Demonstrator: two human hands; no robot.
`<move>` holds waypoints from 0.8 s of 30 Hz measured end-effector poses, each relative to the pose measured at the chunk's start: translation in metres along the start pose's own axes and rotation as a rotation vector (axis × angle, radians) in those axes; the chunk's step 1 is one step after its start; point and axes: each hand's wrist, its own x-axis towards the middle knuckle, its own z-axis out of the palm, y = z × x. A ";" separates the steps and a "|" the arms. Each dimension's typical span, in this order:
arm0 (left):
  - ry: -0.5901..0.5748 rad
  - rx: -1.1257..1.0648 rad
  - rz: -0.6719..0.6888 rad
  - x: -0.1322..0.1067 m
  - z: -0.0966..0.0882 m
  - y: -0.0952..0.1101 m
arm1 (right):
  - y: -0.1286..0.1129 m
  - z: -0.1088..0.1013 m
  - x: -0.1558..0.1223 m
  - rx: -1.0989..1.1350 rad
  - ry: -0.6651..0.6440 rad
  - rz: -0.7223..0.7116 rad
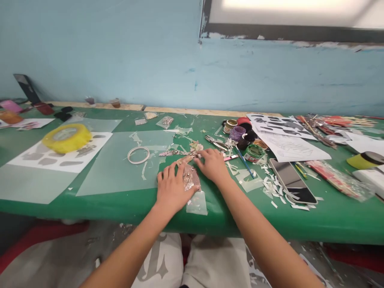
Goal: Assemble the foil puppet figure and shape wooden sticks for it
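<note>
A flat pinkish-brown craft piece (191,176), set with small shiny beads and a glittery patch, lies near the table's front edge. My left hand (173,187) rests over its left side, fingers spread and thumb along its lower edge. Just to the upper right, my right hand (213,165) is bent, with thumb and index fingertips close together at the narrow top of the piece; anything between them is too small to make out. Beyond the fingertips sits a pale flower-like decoration (196,147). A clear plastic scrap (197,203) sticks out below the piece.
Left lie a white ring (138,155), translucent sheets (114,172) and a yellow tape roll (66,138). Right of my hands are pliers (217,143), open paint jars (254,153), a blue brush (245,162), paper scraps (274,186) and a phone (292,182). Small bead packets (165,122) lie farther back.
</note>
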 end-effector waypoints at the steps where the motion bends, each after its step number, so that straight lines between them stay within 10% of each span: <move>1: -0.008 -0.007 0.006 0.000 0.001 -0.001 | -0.003 0.000 0.001 -0.022 -0.032 -0.036; 12: -0.216 -0.137 0.227 0.015 -0.016 -0.027 | 0.004 0.006 0.054 0.027 -0.186 -0.194; 18: -0.129 -0.228 0.126 0.035 -0.009 -0.031 | 0.010 0.008 0.045 0.119 -0.002 -0.184; 24: -0.055 -0.164 0.173 0.053 0.001 -0.024 | 0.013 0.002 0.034 0.195 -0.132 -0.097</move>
